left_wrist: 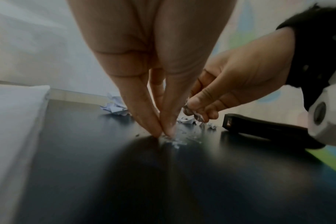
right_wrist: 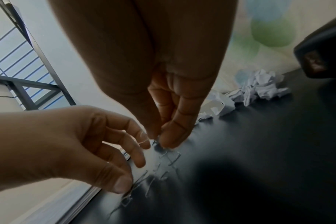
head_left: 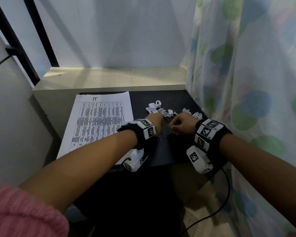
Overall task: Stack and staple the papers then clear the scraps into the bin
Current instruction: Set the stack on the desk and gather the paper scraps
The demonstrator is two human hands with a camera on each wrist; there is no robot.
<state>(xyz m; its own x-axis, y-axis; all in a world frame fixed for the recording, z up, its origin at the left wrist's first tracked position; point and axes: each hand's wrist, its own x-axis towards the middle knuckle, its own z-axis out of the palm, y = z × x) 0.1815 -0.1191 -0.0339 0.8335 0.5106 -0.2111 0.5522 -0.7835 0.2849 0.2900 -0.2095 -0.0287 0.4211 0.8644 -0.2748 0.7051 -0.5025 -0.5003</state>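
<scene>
A stack of printed papers point(head_left: 99, 120) lies on the left of the black table point(head_left: 161, 156). Several crumpled paper scraps point(head_left: 161, 109) sit along the back. Loose staples point(right_wrist: 163, 166) are scattered on the table between my hands. My left hand point(head_left: 156, 124) reaches down with thumb and fingertips point(left_wrist: 155, 131) pinched together on staples at the table top. My right hand point(head_left: 179, 124) is close beside it, its fingers point(right_wrist: 171, 136) curled and pinching staples just above the table. A black stapler point(left_wrist: 259, 128) lies on the table to the right, hidden under my right wrist in the head view.
A patterned curtain point(head_left: 246, 82) hangs along the table's right edge. A pale ledge point(head_left: 109, 77) runs behind the table below a white wall. A black cable point(head_left: 225, 194) trails from my right wrist to the floor. No bin is in view.
</scene>
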